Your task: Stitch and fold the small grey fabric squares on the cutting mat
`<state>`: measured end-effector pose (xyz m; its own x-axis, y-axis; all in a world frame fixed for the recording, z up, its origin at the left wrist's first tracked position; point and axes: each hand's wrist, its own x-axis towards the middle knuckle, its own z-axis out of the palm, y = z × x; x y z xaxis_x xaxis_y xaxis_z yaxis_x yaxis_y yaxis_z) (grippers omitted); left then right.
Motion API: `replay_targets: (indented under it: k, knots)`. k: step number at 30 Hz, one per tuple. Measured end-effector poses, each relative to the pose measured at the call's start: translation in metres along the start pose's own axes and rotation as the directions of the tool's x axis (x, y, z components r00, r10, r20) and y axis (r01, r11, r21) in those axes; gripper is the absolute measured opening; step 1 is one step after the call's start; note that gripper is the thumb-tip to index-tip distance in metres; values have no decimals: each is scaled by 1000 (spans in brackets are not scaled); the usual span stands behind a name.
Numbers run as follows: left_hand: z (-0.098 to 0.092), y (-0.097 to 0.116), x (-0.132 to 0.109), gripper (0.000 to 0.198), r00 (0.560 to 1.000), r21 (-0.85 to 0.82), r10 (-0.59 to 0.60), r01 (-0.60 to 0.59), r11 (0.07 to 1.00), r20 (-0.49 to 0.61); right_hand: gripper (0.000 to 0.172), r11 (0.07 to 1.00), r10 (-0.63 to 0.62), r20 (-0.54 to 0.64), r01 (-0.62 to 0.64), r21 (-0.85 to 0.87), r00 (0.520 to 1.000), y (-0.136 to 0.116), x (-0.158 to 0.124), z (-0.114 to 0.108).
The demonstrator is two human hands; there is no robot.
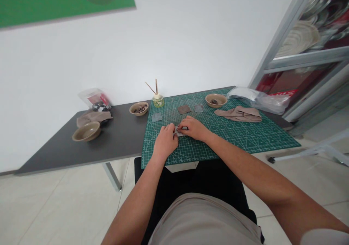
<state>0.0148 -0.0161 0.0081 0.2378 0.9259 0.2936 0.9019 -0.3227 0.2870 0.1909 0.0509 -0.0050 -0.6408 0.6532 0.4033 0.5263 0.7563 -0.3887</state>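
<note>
A small folded grey piece point(178, 131) sits between the left hand point(165, 140) and right hand point(193, 128), both pinching it.

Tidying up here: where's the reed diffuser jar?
Head view: the glass jar stands at the green cutting mat's far left corner, beside a bowl of dark pieces.

Bright even light — faint shadows — frame edges bowed.
</note>
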Motion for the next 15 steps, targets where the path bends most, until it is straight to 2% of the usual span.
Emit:
replay_targets:
  k: [3,6,9,15]
  knots:
    - [0,0,0,15,1000,-3,-3,3,1000,0,11,999,-18,14,18,34,1000,-2,-1,-2]
    - [-1,0,-1,15,1000,0,-11,11,1000,-2,15,999,33,-26,-33,20,999,-1,-2,-1]
    - [-1,1,-1,15,1000,1,-13,13,1000,1,12,997,82,-63,-83,-3,995,1,-2,1]
    - [-2,1,-1,13,1000,-12,2,-2,1000,-3,11,1000,18,16,-18,22,1000,-3,1,-2]
